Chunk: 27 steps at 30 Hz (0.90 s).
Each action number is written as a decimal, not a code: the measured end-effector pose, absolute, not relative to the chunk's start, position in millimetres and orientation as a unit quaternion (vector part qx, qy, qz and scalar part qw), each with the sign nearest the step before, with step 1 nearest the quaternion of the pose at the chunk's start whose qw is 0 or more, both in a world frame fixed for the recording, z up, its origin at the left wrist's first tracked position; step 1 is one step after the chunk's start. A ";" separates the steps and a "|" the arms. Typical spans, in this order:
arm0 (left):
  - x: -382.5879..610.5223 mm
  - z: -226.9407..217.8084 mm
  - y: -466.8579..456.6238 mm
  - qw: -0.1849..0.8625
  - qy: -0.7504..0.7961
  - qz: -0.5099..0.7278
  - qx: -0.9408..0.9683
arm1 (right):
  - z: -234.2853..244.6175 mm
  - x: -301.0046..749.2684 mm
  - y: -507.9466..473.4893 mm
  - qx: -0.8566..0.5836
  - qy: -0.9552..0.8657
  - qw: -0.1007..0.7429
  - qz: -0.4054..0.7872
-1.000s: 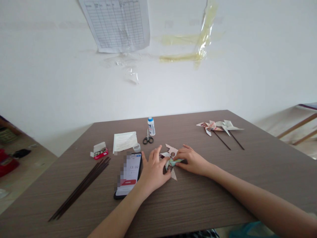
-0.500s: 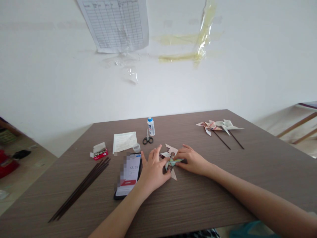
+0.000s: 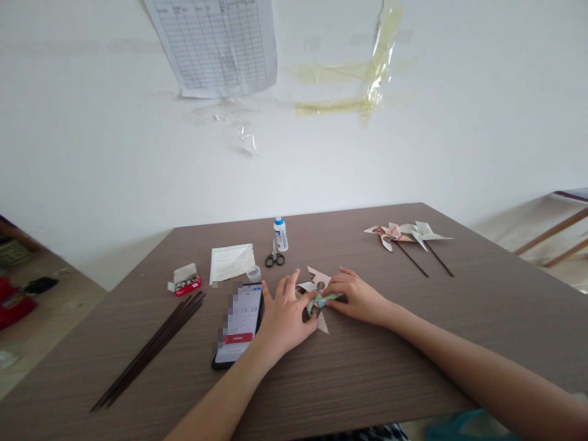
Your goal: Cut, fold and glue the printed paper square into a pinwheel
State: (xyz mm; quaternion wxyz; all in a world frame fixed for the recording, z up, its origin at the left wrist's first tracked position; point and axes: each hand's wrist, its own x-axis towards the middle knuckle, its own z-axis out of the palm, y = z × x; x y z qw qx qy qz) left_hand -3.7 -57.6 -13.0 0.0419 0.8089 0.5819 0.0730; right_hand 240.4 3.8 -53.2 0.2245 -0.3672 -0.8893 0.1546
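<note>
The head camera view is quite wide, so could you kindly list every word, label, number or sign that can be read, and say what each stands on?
"13:33" on the phone screen.
Too small or blurred to read: the label of the blue-capped bottle, the red box, the wall chart.
</note>
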 end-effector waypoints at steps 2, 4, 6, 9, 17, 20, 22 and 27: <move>-3.7 -13.3 -58.4 0.039 0.583 0.077 0.808 | -53.9 240.3 3.8 -0.368 -0.889 0.226 0.152; -3.7 -12.3 -59.3 0.040 0.583 0.082 0.807 | -54.9 240.6 4.0 -0.370 -0.888 0.229 0.147; -3.8 -10.9 -60.0 0.044 0.585 0.092 0.805 | -56.0 241.4 4.5 -0.368 -0.889 0.232 0.140; -4.4 -9.7 -60.0 0.044 0.589 0.111 0.799 | -57.4 242.2 5.2 -0.361 -0.893 0.232 0.135; -5.5 -13.2 -59.7 0.022 0.592 0.100 0.800 | -57.5 242.1 5.5 -0.365 -0.894 0.224 0.135; -5.3 -13.3 -59.4 0.016 0.590 0.097 0.802 | -55.6 241.9 4.7 -0.367 -0.892 0.222 0.141; -5.0 -12.9 -58.9 0.016 0.589 0.093 0.802 | -54.3 241.4 3.8 -0.372 -0.889 0.222 0.148; -5.6 -13.8 -57.0 0.013 0.589 0.079 0.804 | -53.5 240.4 2.7 -0.376 -0.885 0.223 0.161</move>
